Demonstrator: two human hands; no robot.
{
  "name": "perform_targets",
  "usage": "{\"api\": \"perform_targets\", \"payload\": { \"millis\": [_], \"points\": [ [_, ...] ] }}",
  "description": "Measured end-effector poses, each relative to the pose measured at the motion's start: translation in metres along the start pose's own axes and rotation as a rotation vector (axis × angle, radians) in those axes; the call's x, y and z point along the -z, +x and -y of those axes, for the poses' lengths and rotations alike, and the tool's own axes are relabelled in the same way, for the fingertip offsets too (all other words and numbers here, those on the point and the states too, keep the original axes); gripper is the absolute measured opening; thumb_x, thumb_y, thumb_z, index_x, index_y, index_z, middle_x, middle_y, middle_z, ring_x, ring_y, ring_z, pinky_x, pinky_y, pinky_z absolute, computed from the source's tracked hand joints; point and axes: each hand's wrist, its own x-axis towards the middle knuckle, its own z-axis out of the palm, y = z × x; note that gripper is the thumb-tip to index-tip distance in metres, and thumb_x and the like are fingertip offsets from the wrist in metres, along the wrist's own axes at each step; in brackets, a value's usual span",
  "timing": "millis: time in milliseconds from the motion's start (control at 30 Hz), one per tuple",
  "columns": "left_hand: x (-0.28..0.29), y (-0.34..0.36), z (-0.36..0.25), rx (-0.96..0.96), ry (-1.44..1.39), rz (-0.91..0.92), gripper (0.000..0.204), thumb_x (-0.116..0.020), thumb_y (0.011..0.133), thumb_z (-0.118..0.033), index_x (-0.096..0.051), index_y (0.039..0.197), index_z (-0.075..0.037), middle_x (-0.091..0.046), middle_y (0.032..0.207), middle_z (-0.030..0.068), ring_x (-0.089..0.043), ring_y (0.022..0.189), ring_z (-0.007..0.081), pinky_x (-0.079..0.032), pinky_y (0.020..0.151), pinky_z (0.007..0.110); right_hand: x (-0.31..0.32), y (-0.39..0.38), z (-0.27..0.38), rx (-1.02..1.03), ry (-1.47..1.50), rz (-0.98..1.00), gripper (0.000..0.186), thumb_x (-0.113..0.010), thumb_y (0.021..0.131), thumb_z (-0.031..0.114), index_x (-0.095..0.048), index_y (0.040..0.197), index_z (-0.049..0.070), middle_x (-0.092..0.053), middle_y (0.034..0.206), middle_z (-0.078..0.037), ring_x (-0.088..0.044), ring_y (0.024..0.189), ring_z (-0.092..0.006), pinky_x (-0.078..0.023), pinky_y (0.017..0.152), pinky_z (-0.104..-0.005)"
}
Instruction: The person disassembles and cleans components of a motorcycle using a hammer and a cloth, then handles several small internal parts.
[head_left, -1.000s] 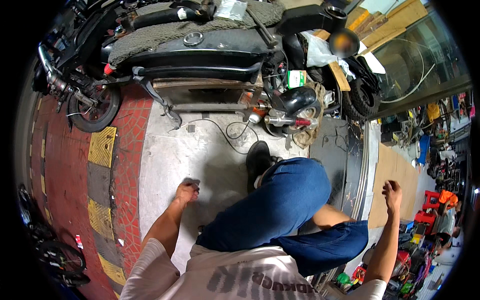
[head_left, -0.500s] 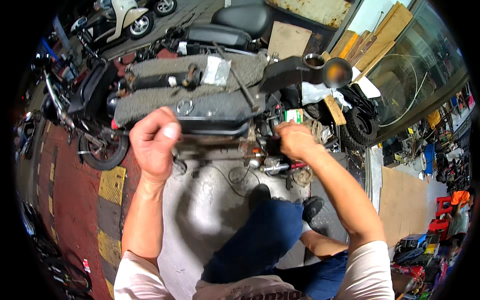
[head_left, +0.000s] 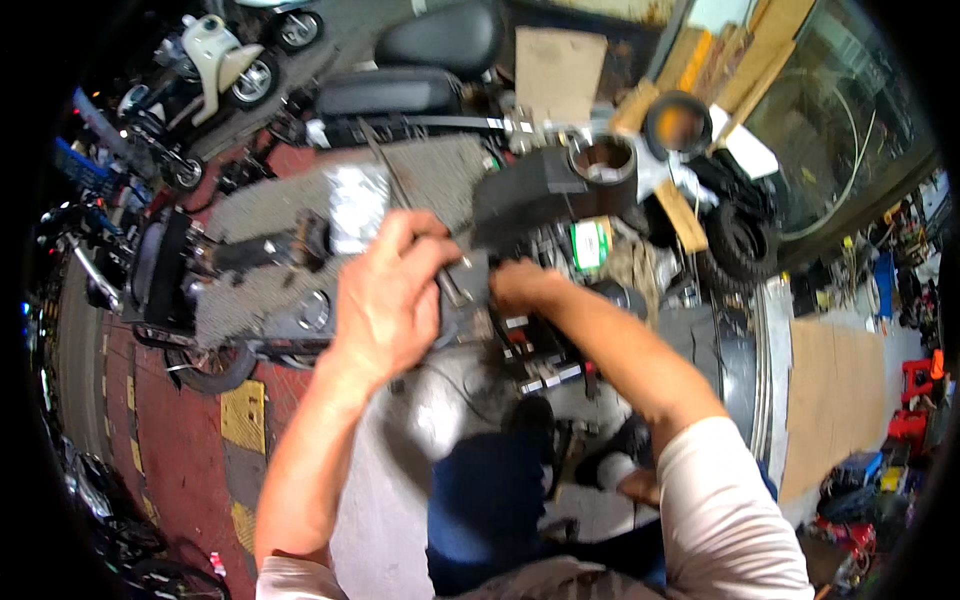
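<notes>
My left hand [head_left: 388,295] reaches over the carpet-topped bench [head_left: 440,155], its bent fingers closed across a long metal rod [head_left: 385,160] that slants toward the bench's near edge. Beside those fingers lies a clear plastic bag [head_left: 357,205]. Further left rests a dark metal tube [head_left: 265,252] with flanged ends. My right hand [head_left: 525,288] is closed just below a black box-like part [head_left: 530,195] with a round opening. Its fingertips are hidden, and whatever they grip cannot be made out. A silver round disc [head_left: 314,310] sits on the bench's near side.
Tools and metal parts [head_left: 545,375] crowd the floor by my feet. To the right are a green-and-white box [head_left: 590,245], wooden boards [head_left: 690,65] and black tyres [head_left: 745,245]. A motorcycle seat [head_left: 440,40] stands behind the bench, scooters [head_left: 215,65] far left.
My left hand has moved right and onto the metal rod. My right hand has shifted left and slightly lower, beneath the black part. The whole view has swung and tilted.
</notes>
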Motion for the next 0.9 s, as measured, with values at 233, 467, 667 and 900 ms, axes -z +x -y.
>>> {"api": "perform_targets", "payload": {
  "millis": [233, 467, 667, 900],
  "points": [
    [0.008, -0.003, -0.011, 0.147, 0.024, 0.047, 0.035, -0.047, 0.07, 0.008, -0.066, 0.099, 0.001, -0.06, 0.113, 0.0174, -0.064, 0.099, 0.0348, -0.052, 0.086, 0.036, 0.006, 0.028, 0.01, 0.149, 0.0, 0.008, 0.026, -0.064, 0.084, 0.027, -0.08, 0.094, 0.009, -0.075, 0.112, -0.018, -0.069, 0.108, -0.0406, -0.057, 0.084, -0.0504],
    [-0.001, 0.007, -0.014, 0.085, 0.078, 0.048, 0.027, -0.054, 0.073, 0.003, -0.066, 0.097, 0.0, -0.06, 0.111, 0.016, -0.066, 0.094, 0.0345, -0.054, 0.082, 0.039, 0.018, -0.004, 0.004, 0.218, 0.061, 0.057, 0.043, -0.061, 0.087, 0.021, -0.072, 0.125, 0.006, -0.068, 0.133, -0.019, -0.058, 0.13, -0.0431, -0.044, 0.104, -0.0596],
    [0.0, 0.005, -0.011, 0.041, 0.081, 0.011, 0.028, -0.055, 0.073, 0.002, -0.067, 0.098, -0.001, -0.061, 0.11, 0.0168, -0.067, 0.095, 0.0355, -0.055, 0.083, 0.041, 0.034, -0.055, -0.008, 0.095, 0.319, -0.15, 0.053, -0.063, 0.085, 0.018, -0.066, 0.137, 0.008, -0.063, 0.139, -0.017, -0.055, 0.133, -0.0386, -0.043, 0.112, -0.0498],
    [-0.002, 0.003, -0.014, -0.018, 0.126, 0.001, 0.025, -0.056, 0.078, -0.002, -0.065, 0.102, 0.001, -0.063, 0.112, 0.0198, -0.066, 0.101, 0.0368, -0.053, 0.09, 0.042, -0.102, -0.203, -0.007, -0.575, 1.683, -0.97, 0.026, -0.058, 0.1, 0.014, -0.058, 0.075, 0.008, -0.058, 0.069, -0.003, -0.052, 0.058, -0.0124, -0.041, 0.053, -0.029]
  ]
}}
